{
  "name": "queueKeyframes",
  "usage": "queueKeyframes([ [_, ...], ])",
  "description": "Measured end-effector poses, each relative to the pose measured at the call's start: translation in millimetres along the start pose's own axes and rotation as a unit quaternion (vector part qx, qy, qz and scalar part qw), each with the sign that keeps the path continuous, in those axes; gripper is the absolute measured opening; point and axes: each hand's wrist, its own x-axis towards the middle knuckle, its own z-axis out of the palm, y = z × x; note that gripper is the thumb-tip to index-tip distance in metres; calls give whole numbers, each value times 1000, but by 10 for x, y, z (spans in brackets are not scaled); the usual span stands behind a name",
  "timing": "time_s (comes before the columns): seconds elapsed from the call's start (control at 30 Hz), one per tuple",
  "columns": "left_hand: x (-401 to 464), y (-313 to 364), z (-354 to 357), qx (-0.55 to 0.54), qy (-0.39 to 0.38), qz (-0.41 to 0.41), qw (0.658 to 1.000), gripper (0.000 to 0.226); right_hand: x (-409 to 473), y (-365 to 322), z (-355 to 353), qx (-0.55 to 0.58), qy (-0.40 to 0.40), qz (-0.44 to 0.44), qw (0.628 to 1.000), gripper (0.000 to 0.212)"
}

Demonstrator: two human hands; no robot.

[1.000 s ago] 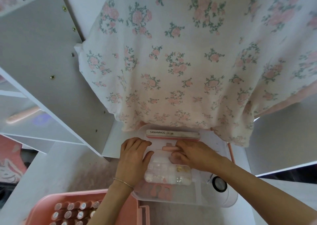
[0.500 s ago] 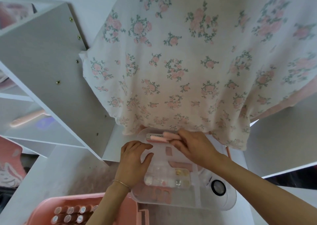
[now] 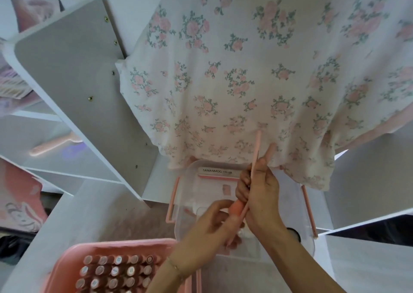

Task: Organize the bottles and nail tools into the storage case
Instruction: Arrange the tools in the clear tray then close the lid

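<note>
Right hand [image 3: 260, 194] grips a thin pink nail tool [image 3: 253, 172], upright over the clear storage case [image 3: 190, 181]. Left hand [image 3: 212, 223], fingers curled, pinches the tool's lower end. Bottles [image 3: 116, 270] fill the pink tray [image 3: 67, 261], lower left.

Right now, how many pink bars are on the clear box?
2. One pink bar runs along the left side of the box, and the other runs along its right side. The near edge is partly covered, so another could hide there.
</note>
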Motion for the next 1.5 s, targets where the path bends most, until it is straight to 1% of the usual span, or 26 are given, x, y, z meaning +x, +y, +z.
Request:
queueKeyframes([
  [0.03, -9, -22, 16, 16, -19, -9, 1000, 35, -7, 24, -9, 0, 5, 1, 1000, 38],
  [0.07, -11, -38, 24, 40, -26, -18, 999, 38, -14, 39, -13, -4, 5, 5, 1000, 37],
  [0.13, 6, -72, 6, 98, -3, -19, 995, 43, -15, 63, -20, -29, -1, 10, 1000, 34],
  [0.17, 17, -80, -21, 128, 15, -4, 992, 42, -17, 69, -23, -52, -3, 9, 999, 33],
  [0.23, 16, -75, -96, 170, 35, 27, 984, 35, -18, 72, -37, -90, 0, 4, 996, 29],
  [0.27, 5, -65, -142, 175, 36, 36, 983, 30, -11, 70, -51, -98, 1, 3, 995, 28],
  [0.33, -15, -72, -236, 179, 34, 35, 983, 23, 11, 56, -91, -74, -7, 29, 997, 26],
  [0.4, -28, -87, -330, 177, 50, 26, 983, 28, 24, 45, -131, -18, -43, 90, 995, 23],
  [0.47, -38, -88, -401, 111, 83, 17, 990, 30, -13, 59, -167, 4, -89, 145, 986, 19],
  [0.53, -34, -77, -438, 36, 116, 27, 992, 26, -78, 120, -217, -12, -126, 164, 978, 15],
  [0.63, -4, -59, -426, -66, 162, 47, 983, 24, -169, 197, -280, -96, -142, 138, 976, 12],
  [0.73, 41, -58, -361, -152, 185, 52, 969, 19, -226, 236, -279, -163, -122, 106, 973, 7],
  [0.77, 53, -53, -330, -164, 191, 53, 966, 21, -246, 248, -267, -182, -122, 98, 971, 8],
  [0.83, 76, -56, -274, -166, 202, 61, 963, 32, -294, 282, -237, -216, -131, 87, 964, 9],
  [0.9, 95, -61, -228, -158, 220, 64, 961, 33, -329, 307, -218, -229, -136, 81, 960, 10],
  [1.0, 112, -76, -218, -162, 241, 50, 956, 27, -345, 305, -203, -249, -147, 71, 955, 14],
  [1.07, 122, -81, -220, -158, 244, 44, 956, 15, -353, 287, -189, -266, -170, 68, 946, 17],
  [1.1, 125, -76, -217, -157, 247, 41, 955, 13, -356, 281, -184, -273, -180, 66, 943, 18],
  [1.13, 135, -74, -215, -162, 251, 39, 954, 15, -357, 274, -180, -276, -186, 63, 941, 19],
  [1.27, 194, -62, -226, -197, 267, 28, 943, 30, -334, 233, -193, -276, -173, 46, 944, 17],
  [1.33, 208, -59, -237, -240, 255, 25, 936, 29, -308, 210, -224, -260, -150, 43, 953, 24],
  [1.4, 195, -67, -247, -288, 231, 27, 929, 27, -280, 194, -257, -224, -127, 59, 964, 33],
  [1.43, 185, -72, -251, -301, 222, 30, 927, 26, -267, 197, -274, -208, -121, 68, 968, 34],
  [1.47, 174, -80, -258, -304, 216, 32, 927, 25, -257, 190, -280, -195, -117, 75, 971, 28],
  [1.5, 162, -86, -267, -303, 212, 34, 928, 24, -238, 186, -296, -191, -120, 76, 971, 17],
])
